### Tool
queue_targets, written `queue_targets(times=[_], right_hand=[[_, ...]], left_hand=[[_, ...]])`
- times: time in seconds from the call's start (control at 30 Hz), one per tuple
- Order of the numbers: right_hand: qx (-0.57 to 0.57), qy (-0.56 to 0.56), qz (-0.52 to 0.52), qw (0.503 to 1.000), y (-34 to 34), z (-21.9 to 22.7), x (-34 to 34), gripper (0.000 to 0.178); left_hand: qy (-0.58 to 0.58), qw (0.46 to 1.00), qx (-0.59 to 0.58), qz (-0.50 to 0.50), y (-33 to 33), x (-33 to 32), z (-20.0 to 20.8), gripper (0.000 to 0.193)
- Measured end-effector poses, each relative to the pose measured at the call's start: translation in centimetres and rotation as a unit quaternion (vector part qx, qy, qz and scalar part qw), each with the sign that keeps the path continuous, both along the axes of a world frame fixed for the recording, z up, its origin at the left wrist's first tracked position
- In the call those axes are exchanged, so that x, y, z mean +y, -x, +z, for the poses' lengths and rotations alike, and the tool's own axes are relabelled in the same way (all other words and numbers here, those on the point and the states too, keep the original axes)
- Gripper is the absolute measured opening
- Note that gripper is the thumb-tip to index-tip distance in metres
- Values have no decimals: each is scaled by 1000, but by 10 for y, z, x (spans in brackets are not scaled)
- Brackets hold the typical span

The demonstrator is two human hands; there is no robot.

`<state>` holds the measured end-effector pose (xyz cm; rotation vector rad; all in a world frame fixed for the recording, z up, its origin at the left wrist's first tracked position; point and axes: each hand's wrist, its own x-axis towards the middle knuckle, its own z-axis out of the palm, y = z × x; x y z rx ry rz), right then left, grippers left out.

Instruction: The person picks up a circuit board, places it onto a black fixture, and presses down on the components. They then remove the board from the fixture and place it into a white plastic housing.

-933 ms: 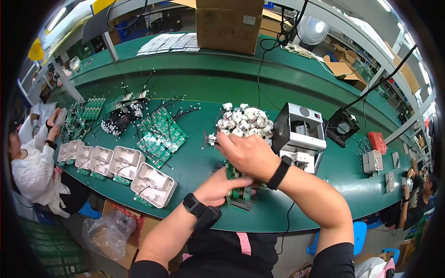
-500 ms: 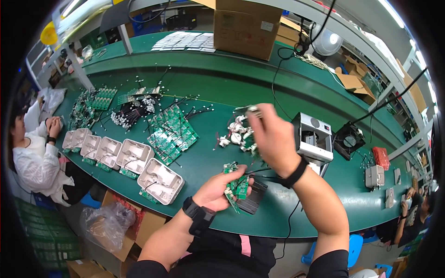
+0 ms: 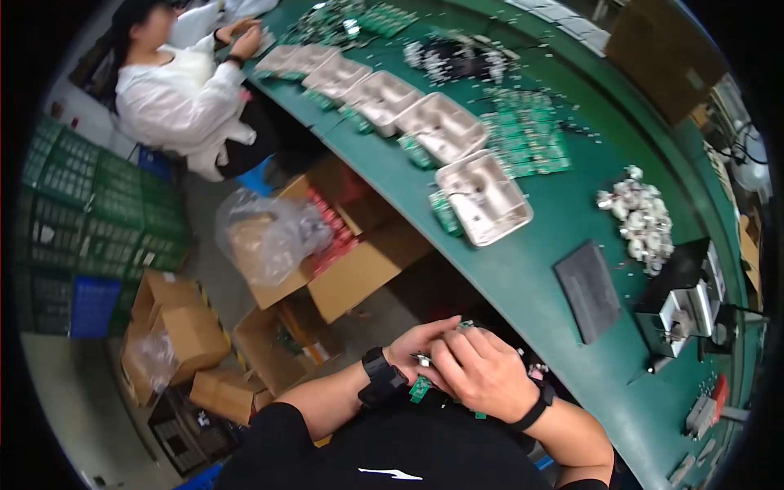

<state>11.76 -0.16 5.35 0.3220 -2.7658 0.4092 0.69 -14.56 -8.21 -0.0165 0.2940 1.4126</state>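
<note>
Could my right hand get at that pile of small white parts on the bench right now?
Probably not at once: the right hand is closed on a small green circuit board near the body, and the pile of white parts lies well up the bench.

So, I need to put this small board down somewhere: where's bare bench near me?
Bare green bench lies between the nearest white tray and the dark grey mat, and between the mat and the bench's near edge. The row of trays, the green circuit boards and the pile of white parts are crowded.
</note>
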Motion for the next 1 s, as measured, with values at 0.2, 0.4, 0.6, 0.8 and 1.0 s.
queue_targets(times=[0.2,0.4,0.6,0.8,1.0], right_hand=[[37,179,98,978,63,-43,-85,29],[45,310,-127,941,34,-50,-47,24],[-5,198,-251,947,-38,-80,-15,23],[-34,177,-346,921,-63,-92,-15,17],[-11,148,-332,931,-62,-74,-14,20]], left_hand=[[-26,791,438,425,-36,-108,-167,45],[-44,931,-117,342,26,-196,-75,53],[39,844,-29,534,59,-336,-130,50],[483,653,31,583,106,-448,-239,60],[650,569,192,467,120,-524,-359,56]])
